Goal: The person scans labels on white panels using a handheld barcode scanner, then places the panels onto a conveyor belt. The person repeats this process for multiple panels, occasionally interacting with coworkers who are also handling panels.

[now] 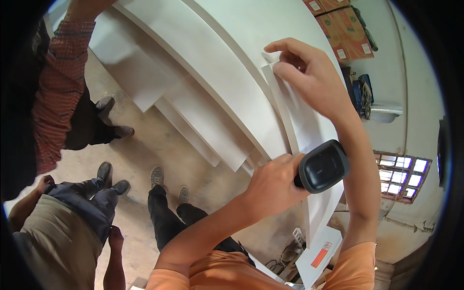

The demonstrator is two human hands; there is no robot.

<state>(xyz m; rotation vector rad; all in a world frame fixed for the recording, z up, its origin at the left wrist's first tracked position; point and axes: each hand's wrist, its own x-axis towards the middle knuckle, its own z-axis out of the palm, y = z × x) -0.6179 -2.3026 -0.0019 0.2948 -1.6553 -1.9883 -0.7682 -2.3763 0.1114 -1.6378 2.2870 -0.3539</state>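
Two hands are up in the right half of the frame. I see the left hand point(270, 181) wrapped tight around a black handheld scanner point(323, 166), right of centre. Above it, the right hand point(309, 72) pinches the top edge of a white strip point(282, 104) with narrow fingers, pressing it to a stack of white panels point(212, 63) that sweeps from the top down to the middle. At lower left, other people stand on the concrete floor point(145, 145). Brown cardboard boxes point(345, 29) sit at the upper right.
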